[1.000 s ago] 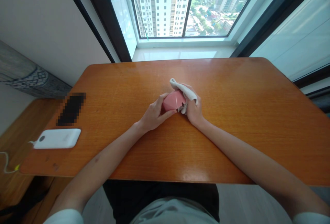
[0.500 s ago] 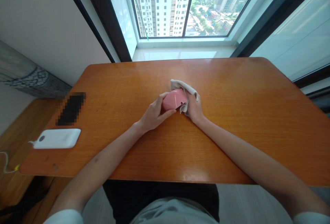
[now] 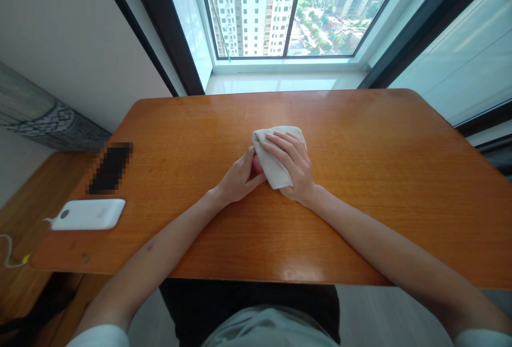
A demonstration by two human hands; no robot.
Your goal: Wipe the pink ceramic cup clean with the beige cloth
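My left hand grips a shiny pink rounded object between the thumb and fingers, just above the middle of the table. Most of this object is hidden, and its kind does not show. Over its top and right side lies a pale grey-white cloth. My right hand presses the cloth onto the object, with its fingers laid across the fabric and the thumb partly out of sight below.
The brown wooden table stands before a window. On its left side lie a white oblong device with a cable and a dark, pixelated rectangular thing. A patterned curtain hangs at far left.
My right hand has turned from the object's right side to lie over its top. The cloth has spread across the pink object and covers most of it. My left hand has barely moved.
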